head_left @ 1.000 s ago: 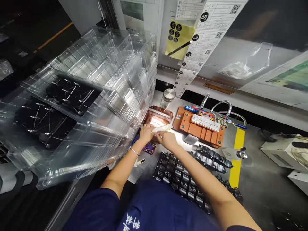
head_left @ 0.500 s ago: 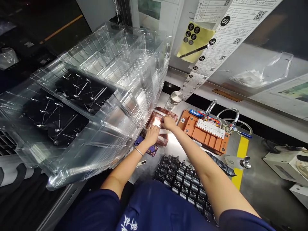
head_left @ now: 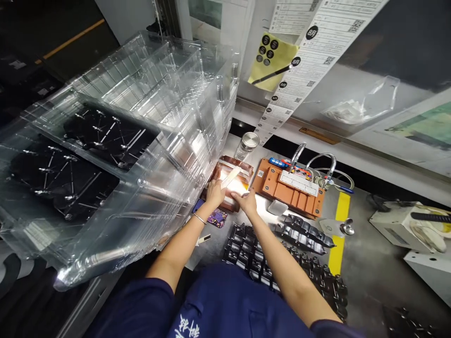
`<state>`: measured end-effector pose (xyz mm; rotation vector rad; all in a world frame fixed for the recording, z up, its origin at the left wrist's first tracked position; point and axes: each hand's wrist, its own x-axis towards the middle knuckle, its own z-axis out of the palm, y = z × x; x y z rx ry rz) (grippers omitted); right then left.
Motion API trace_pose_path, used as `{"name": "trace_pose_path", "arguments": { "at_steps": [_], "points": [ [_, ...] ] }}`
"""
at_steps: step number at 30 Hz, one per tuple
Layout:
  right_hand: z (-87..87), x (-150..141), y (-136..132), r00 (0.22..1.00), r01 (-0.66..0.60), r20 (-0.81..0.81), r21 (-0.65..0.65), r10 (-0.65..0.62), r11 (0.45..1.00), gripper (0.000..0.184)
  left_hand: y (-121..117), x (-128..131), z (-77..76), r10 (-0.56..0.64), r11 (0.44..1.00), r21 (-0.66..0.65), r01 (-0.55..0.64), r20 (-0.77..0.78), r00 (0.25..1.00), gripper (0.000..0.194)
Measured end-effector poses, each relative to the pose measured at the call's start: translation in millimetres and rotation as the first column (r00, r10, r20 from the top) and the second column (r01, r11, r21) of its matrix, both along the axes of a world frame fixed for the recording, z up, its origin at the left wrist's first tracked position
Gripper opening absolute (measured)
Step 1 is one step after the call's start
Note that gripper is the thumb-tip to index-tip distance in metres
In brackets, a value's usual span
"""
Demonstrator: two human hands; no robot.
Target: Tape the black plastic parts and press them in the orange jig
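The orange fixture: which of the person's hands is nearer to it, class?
Right: the right hand is close to the left end of the orange fixture; the left hand is farther left.

Hands (head_left: 215, 192) at brown tray (head_left: 248, 170), pale strip (head_left: 231, 177), orange fixture (head_left: 287, 192)

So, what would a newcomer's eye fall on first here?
Probably the big stack of clear trays filling the left side, with black parts in two compartments. Next, the brightly lit brown box near the centre, with the left hand and right hand at it. To its right, the orange fixture stands out on the bench.
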<state>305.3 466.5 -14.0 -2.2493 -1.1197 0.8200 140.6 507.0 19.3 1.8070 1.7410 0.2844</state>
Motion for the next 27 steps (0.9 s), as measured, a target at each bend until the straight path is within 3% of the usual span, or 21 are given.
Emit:
{"name": "trace_pose_path", "arguments": {
  "at_steps": [3, 6, 10, 16, 21, 24, 25, 27],
  "points": [
    [-13.4, 5.1, 1.2, 0.981, 0.085, -0.175, -0.016, -0.087, 0.996, 0.045, -1.1, 6.4, -0.4, 0.05, 0.998, 0.021, -0.052, 0.049, 0.998, 0.034],
    [-12.5, 21.7, 2.3, 0.974, 0.096, -0.213, 0.059, -0.082, 0.994, 0.032, -1.7, 10.3, 1.5, 0.147, 0.986, 0.069, -0.153, 0.079, 0.986, 0.033],
    [-5.0, 36.7, -4.8, 0.969, 0.114, -0.237, 0.155, -0.075, 0.981, 0.032, -4.7, 12.2, 4.2, 0.246, 0.966, 0.083, -0.246, 0.01, 0.969, 0.031],
    [2.7, 36.5, -9.6, 0.954, 0.13, -0.293, 0.237, -0.057, 0.963, 0.034, -13.4, 13.6, 7.4, 0.257, 0.959, 0.127, -0.252, -0.028, 0.966, 0.034],
    [12.3, 48.1, -9.6, 0.915, 0.293, -0.358, 0.269, -0.187, 0.918, 0.046, -17.3, 14.0, 8.7, 0.245, 0.965, 0.106, -0.239, -0.049, 0.968, 0.033],
    [16.6, 55.0, -16.8, 0.892, 0.313, -0.407, 0.238, -0.199, 0.919, 0.05, -20.1, 15.4, 13.5, 0.211, 0.963, 0.128, -0.238, 0.195, 0.958, 0.034],
    [17.6, 56.3, -20.5, 0.887, 0.311, -0.418, 0.229, -0.195, 0.922, 0.051, -20.9, 16.2, 16.4, 0.212, 0.967, 0.067, -0.246, 0.322, 0.923, 0.037],
    [18.9, 57.5, -29.0, 0.881, 0.305, -0.434, 0.215, -0.189, 0.928, 0.052, -21.9, 17.7, 23.5, 0.308, 0.951, -0.211, -0.227, 0.557, 0.772, 0.041]
  ]
}}
